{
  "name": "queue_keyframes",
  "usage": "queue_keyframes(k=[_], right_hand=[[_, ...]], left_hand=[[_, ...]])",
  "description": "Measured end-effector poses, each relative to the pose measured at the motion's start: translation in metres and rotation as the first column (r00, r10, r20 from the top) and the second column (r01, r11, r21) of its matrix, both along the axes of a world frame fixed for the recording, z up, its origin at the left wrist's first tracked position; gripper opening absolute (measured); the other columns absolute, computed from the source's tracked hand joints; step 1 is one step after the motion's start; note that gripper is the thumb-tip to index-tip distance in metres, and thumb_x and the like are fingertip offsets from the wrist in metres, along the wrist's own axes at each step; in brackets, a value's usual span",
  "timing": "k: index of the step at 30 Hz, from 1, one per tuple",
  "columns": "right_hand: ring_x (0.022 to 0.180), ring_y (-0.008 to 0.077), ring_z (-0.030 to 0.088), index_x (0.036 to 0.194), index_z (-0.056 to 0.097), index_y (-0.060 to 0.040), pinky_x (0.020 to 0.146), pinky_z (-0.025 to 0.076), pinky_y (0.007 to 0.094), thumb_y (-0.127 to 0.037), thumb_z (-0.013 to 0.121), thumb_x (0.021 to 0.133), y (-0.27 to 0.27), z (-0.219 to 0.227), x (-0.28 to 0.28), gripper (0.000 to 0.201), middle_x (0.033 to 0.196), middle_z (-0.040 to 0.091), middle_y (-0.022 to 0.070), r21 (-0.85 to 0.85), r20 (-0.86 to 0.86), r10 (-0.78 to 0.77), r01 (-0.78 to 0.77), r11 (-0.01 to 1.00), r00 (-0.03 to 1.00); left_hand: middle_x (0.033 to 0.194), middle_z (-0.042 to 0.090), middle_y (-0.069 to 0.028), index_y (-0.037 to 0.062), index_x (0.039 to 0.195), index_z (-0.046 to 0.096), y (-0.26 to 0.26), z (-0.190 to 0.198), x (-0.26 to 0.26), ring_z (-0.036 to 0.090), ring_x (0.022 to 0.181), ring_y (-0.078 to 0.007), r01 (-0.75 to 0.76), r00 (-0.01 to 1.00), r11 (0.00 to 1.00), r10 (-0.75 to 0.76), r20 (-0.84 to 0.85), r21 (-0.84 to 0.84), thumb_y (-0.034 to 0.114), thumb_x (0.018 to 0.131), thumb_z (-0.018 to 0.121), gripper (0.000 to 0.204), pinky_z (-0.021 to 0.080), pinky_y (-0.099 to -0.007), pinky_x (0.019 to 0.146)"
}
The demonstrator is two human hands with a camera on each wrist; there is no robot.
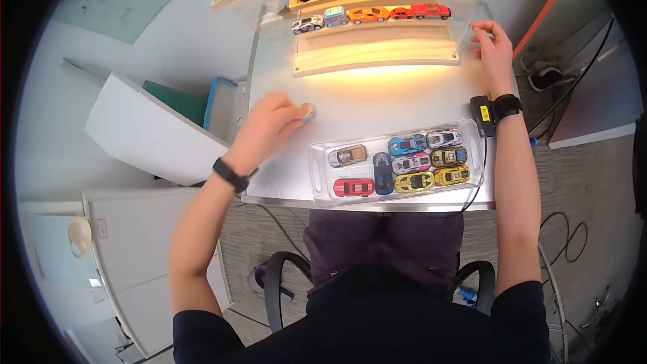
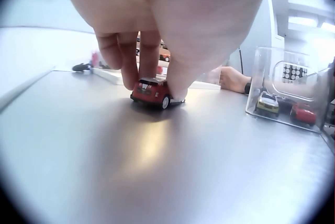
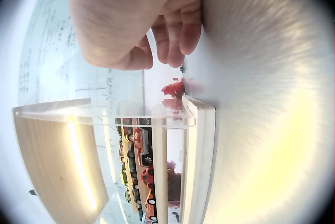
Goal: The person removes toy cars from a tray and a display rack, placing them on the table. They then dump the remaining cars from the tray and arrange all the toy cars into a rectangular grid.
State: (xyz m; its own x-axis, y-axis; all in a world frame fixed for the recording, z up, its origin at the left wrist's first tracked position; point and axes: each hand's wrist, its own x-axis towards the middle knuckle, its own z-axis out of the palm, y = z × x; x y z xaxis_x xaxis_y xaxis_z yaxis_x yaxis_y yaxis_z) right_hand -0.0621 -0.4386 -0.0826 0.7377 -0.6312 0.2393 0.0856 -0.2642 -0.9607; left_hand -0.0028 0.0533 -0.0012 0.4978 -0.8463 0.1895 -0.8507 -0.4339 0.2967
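My left hand (image 1: 271, 128) pinches a small toy car (image 2: 150, 93) between thumb and fingers, low over the metal table, left of the clear tray. Its red rear end and one white-rimmed wheel show in the left wrist view; the fingers cover much of the rest. My right hand (image 1: 495, 54) is beside the right end of the wooden display shelf (image 1: 377, 61), fingers loosely bent and holding nothing. Lit from below, that shelf carries rows of toy cars, among them an orange car (image 1: 368, 15) and a red pickup (image 1: 431, 11).
The clear plastic tray (image 1: 315, 174) lies near the table's front edge with several toy cars, including a red car (image 1: 354, 187) and a dark blue car (image 1: 383, 174). A clear panel (image 3: 104, 112) stands at the shelf's end. A black cable (image 1: 480, 192) crosses the tray's right corner.
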Motion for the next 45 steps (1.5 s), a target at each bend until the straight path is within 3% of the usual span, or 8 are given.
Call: queue_keyframes(k=[6,17,20,23,30,33,40,45], right_hand=[[0.097,0.0117,0.073,0.114,0.074,-0.0066,0.072,0.054,0.0265,-0.019,0.068,0.106,0.001,0.003,0.000,0.016,0.108,0.073,-0.0013,0.026,-0.015,-0.019,0.019,0.999,1.000],[0.098,0.0094,0.070,0.113,0.074,-0.0098,0.076,0.051,0.0255,-0.021,0.069,0.107,0.003,0.006,-0.001,0.014,0.113,0.074,-0.0030,0.039,-0.035,-0.019,0.021,0.999,0.999],[0.098,0.0094,0.070,0.113,0.074,-0.0097,0.075,0.051,0.0255,-0.021,0.069,0.107,0.004,0.006,-0.002,0.014,0.113,0.074,-0.0028,0.033,-0.045,-0.022,0.024,0.999,0.999],[0.099,0.0094,0.070,0.113,0.074,-0.0090,0.075,0.051,0.0255,-0.021,0.068,0.107,0.004,0.007,-0.004,0.015,0.113,0.074,-0.0023,0.029,-0.042,-0.023,0.024,0.999,0.999],[0.099,0.0100,0.071,0.115,0.075,-0.0074,0.075,0.052,0.0257,-0.021,0.068,0.106,-0.002,0.001,-0.001,0.018,0.111,0.074,-0.0020,-0.008,-0.022,-0.003,0.002,1.000,1.000],[0.100,0.0100,0.071,0.115,0.075,-0.0075,0.075,0.052,0.0258,-0.022,0.068,0.106,0.001,0.002,-0.001,0.018,0.111,0.074,-0.0021,-0.003,-0.015,-0.012,0.012,1.000,1.000],[0.099,0.0101,0.071,0.114,0.075,-0.0078,0.076,0.052,0.0262,-0.021,0.068,0.106,0.004,0.005,-0.001,0.017,0.111,0.074,-0.0025,0.020,-0.041,-0.034,0.035,0.999,0.999],[0.101,0.0097,0.071,0.114,0.075,-0.0083,0.079,0.052,0.0262,-0.022,0.068,0.106,0.002,0.005,-0.002,0.017,0.112,0.074,-0.0025,0.013,-0.046,-0.021,0.022,1.000,0.999]], left_hand=[[0.092,0.069,-0.0058,0.0105,0.115,0.083,0.059,0.005,-0.012,0.066,0.091,-0.0280,-0.073,0.997,0.997,0.073,0.017,-0.011,0.001,0.085,0.085,0.032,0.053,-0.0406,0.080],[0.089,0.068,-0.0071,0.0073,0.111,0.084,-0.028,-0.010,0.023,0.063,0.088,-0.0280,0.087,0.995,0.994,-0.090,-0.042,-0.063,0.010,0.087,0.087,0.025,0.053,-0.0403,0.078],[0.090,0.066,-0.0079,0.0104,0.112,0.083,-0.017,-0.013,0.012,0.064,0.089,-0.0307,0.067,0.997,0.992,-0.069,-0.018,-0.103,0.009,0.089,0.082,0.023,0.054,-0.0426,0.081],[0.102,0.072,-0.0079,0.0085,0.121,0.082,0.013,-0.011,-0.013,0.066,0.096,-0.0293,0.022,1.000,0.996,-0.023,-0.010,-0.086,0.005,0.089,0.084,0.033,0.055,-0.0391,0.083],[0.115,0.076,-0.0080,0.0102,0.132,0.080,0.060,0.012,-0.055,0.067,0.101,-0.0280,-0.073,0.997,0.992,0.069,0.042,0.101,-0.002,0.089,0.080,0.044,0.056,-0.0392,0.087],[0.114,0.076,-0.0075,0.0106,0.133,0.079,0.048,0.007,-0.052,0.067,0.100,-0.0278,-0.063,0.998,0.997,0.065,-0.021,0.046,-0.003,0.089,0.079,0.046,0.056,-0.0390,0.087],[0.106,0.070,-0.0065,0.0155,0.135,0.079,-0.050,-0.006,-0.020,0.065,0.097,-0.0268,0.102,0.982,0.991,-0.114,-0.149,-0.086,0.002,0.092,0.081,0.045,0.055,-0.0372,0.085],[0.102,0.067,-0.0058,0.0176,0.134,0.081,-0.020,-0.005,-0.022,0.063,0.094,-0.0251,0.061,0.984,0.998,-0.066,-0.163,-0.032,0.000,0.090,0.083,0.047,0.055,-0.0365,0.083]])
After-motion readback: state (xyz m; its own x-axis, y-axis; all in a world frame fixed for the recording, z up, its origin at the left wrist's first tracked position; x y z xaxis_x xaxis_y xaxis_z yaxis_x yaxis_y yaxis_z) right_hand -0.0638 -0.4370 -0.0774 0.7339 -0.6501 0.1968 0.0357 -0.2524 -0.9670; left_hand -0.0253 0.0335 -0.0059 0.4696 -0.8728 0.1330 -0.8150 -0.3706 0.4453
